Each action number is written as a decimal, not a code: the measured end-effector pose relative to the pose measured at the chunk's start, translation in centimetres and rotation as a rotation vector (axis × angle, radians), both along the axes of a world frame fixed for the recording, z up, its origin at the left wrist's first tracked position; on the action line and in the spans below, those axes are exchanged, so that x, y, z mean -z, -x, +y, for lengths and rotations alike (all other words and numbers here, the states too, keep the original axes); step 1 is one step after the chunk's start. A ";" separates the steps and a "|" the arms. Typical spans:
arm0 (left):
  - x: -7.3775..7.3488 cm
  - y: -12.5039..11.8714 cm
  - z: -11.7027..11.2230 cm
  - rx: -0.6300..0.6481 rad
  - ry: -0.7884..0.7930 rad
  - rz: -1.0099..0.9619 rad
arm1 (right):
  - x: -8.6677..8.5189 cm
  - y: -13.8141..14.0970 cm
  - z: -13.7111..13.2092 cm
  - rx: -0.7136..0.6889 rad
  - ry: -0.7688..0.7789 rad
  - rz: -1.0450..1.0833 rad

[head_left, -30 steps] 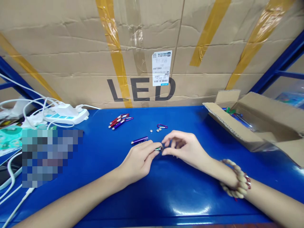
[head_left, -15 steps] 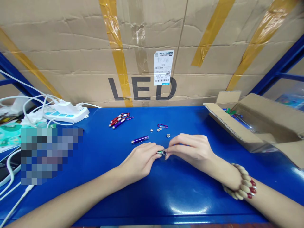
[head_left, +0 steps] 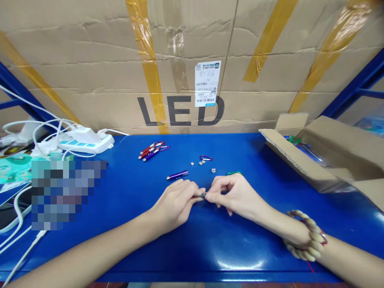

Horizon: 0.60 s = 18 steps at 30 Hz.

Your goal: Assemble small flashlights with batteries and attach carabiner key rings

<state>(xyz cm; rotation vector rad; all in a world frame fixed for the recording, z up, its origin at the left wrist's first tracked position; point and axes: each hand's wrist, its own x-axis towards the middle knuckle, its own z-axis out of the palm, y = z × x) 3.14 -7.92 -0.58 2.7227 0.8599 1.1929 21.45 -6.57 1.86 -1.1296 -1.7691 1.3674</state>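
Observation:
My left hand (head_left: 180,200) is closed, thumb and forefinger pinching a small flashlight (head_left: 203,195) of which only a dark, shiny end shows. My right hand (head_left: 231,194) meets it from the other side, its thumb and forefinger closed on that end. The fingers cover the rest of it. Just beyond my hands lie a purple flashlight tube (head_left: 177,175), several button cells (head_left: 201,163), a purple carabiner (head_left: 206,158) and a small silver metal piece (head_left: 213,171). A green carabiner (head_left: 234,173) peeks out behind my right hand.
Red and purple keychain flashlights (head_left: 151,152) lie at the back of the blue table (head_left: 126,248). An open cardboard box (head_left: 315,172) stands on the right. A white power strip (head_left: 102,145) with cables is on the left. A large carton (head_left: 114,80) forms the back wall.
My right hand has turned and its fingers now close over the flashlight's end, which showed openly before. The green carabiner has come into view behind it. My left hand has barely moved.

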 end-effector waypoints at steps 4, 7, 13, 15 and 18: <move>-0.3 -0.1 -0.1 -0.019 0.021 0.036 | -0.2 0.1 -0.1 -0.021 0.239 0.034; -0.5 -0.2 -0.1 -0.052 0.090 0.039 | -0.5 0.1 0.3 -0.020 0.225 0.006; -0.9 -0.5 0.2 -0.197 0.319 -0.085 | -1.5 -1.8 2.2 0.002 -0.227 -0.320; -0.9 -0.5 0.3 -0.240 0.347 -0.114 | -1.7 -2.8 2.8 0.025 -0.525 -0.539; -0.9 -0.5 0.3 -0.253 0.360 -0.126 | -1.9 -3.8 3.4 0.018 -0.762 -0.919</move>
